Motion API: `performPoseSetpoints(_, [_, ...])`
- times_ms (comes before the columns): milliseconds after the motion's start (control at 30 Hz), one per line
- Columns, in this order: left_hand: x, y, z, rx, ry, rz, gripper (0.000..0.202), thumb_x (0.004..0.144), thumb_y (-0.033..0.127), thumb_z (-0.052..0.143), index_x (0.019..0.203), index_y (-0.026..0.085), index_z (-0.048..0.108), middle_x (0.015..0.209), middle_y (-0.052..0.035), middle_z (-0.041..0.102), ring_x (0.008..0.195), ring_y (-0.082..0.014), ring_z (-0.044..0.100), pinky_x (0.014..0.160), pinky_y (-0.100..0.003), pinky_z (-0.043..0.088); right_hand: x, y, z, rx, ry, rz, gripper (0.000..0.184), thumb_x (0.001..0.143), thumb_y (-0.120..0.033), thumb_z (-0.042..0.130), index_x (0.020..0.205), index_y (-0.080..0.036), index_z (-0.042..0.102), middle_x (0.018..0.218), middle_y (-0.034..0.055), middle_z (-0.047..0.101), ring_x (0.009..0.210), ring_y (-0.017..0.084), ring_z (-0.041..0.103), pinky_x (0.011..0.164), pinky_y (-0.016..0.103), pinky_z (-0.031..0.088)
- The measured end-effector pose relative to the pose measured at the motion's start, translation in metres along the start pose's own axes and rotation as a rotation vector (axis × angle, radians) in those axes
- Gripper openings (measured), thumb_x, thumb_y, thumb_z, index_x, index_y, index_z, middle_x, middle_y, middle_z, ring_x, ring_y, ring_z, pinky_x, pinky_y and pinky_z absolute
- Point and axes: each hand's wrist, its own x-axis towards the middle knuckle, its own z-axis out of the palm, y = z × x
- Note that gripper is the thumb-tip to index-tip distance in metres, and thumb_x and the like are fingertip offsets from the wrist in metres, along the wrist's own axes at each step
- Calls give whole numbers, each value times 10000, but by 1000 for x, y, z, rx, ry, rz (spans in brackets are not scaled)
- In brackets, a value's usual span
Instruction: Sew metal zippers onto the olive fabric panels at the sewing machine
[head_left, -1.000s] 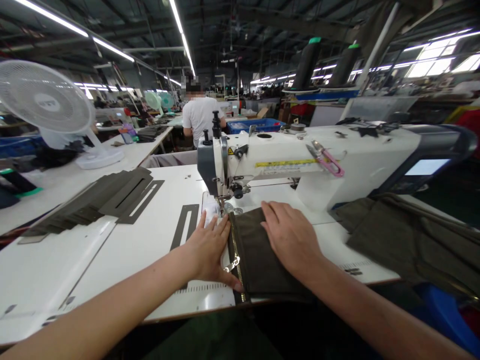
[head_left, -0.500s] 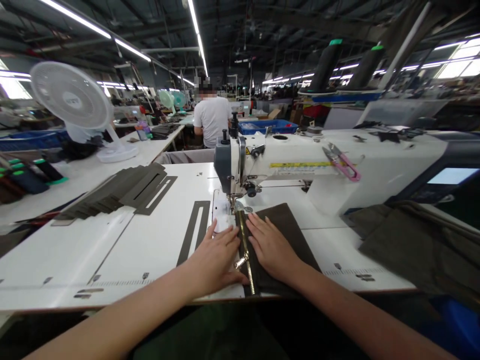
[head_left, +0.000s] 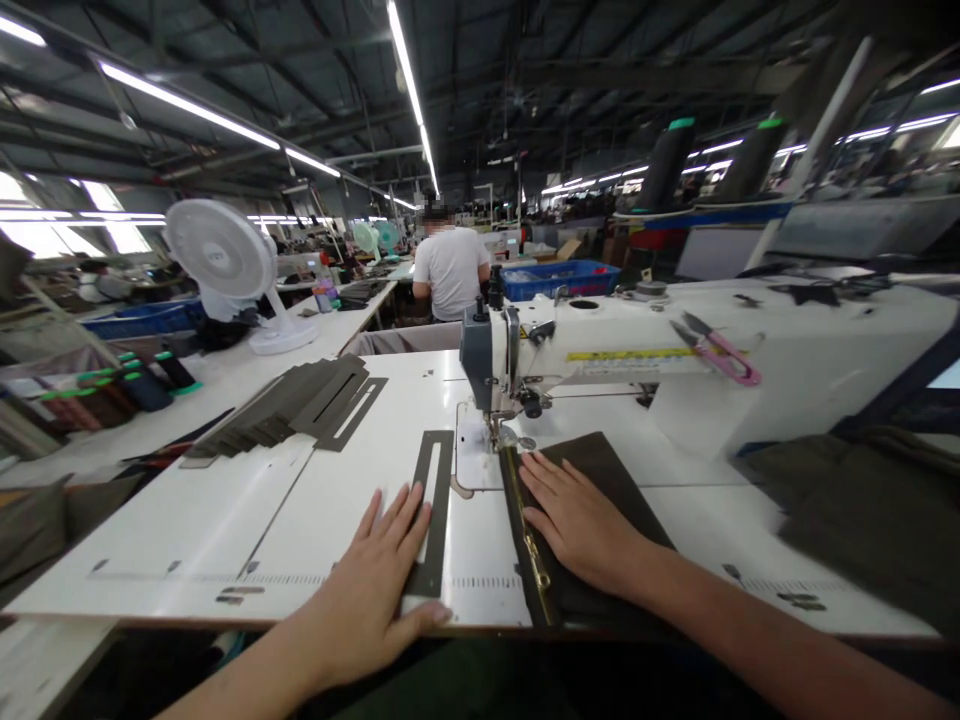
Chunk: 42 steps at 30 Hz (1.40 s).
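Observation:
My left hand (head_left: pixel 375 580) lies flat, fingers spread, on a dark slotted fabric strip (head_left: pixel 433 500) on the white sewing table (head_left: pixel 225 530). Flat on a dark olive fabric panel (head_left: pixel 600 470) rests my right hand (head_left: pixel 574 520), just right of the panel's brass zipper (head_left: pixel 525 535). The zipper runs up to the needle and presser foot (head_left: pixel 501 440) of the white sewing machine (head_left: pixel 600 350). Neither hand grips anything.
A stack of slotted dark strips (head_left: pixel 300 400) lies at the left back of the table. Pink thread snips (head_left: pixel 720 350) rest on the machine arm. More olive fabric (head_left: pixel 862 510) is heaped at right. A white fan (head_left: pixel 225 260) and a person in a white shirt (head_left: pixel 450 270) are beyond.
My left hand left the zipper edge and moved left onto the slotted strip. My right hand stays on the panel near the zipper. The camera view shifted left.

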Motion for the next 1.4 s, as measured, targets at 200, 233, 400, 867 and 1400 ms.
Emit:
performPoseSetpoints(200, [-11, 6, 7, -14, 9, 60, 1060, 603, 456, 724, 1408, 236, 71, 1463, -136, 118, 1316, -370, 143, 1028, -605, 167, 6, 0, 6, 25, 87, -78, 425, 880, -195, 340, 1280, -86, 434, 1353, 112, 399, 1262, 206, 335, 1043, 430, 284])
performPoseSetpoints(233, [-10, 4, 6, -24, 22, 75, 1049, 616, 436, 717, 1409, 239, 59, 1467, -132, 91, 1318, -371, 130, 1027, -598, 181, 6, 0, 9, 30, 93, -75, 430, 879, -202, 352, 1289, -98, 425, 1359, 105, 393, 1264, 202, 331, 1043, 428, 284])
performPoseSetpoints(400, [-5, -9, -1, -112, 43, 149, 823, 754, 379, 578, 1407, 275, 88, 1455, -81, 192, 1305, -318, 231, 1049, -539, 222, 9, -5, 5, 34, 96, -33, 412, 860, -219, 407, 1264, -172, 472, 1331, 87, 440, 1219, 220, 387, 1015, 430, 313])
performPoseSetpoints(867, [53, -45, 16, -158, 367, 61, 351, 826, 95, 383, 1067, 209, 611, 1042, -59, 640, 935, -195, 616, 835, -361, 530, 6, 8, 10, 183, 137, -74, 399, 883, -183, 360, 1259, -100, 464, 1338, 109, 421, 1254, 194, 351, 1040, 405, 314])
performPoseSetpoints(1400, [95, 22, 29, -113, 360, 150, 282, 798, 75, 443, 999, 181, 609, 1168, -89, 593, 1087, -217, 550, 979, -438, 414, 3, -9, 3, 156, 66, -29, 480, 830, -126, 386, 1309, -119, 405, 1360, 139, 376, 1281, 213, 294, 1045, 438, 262])
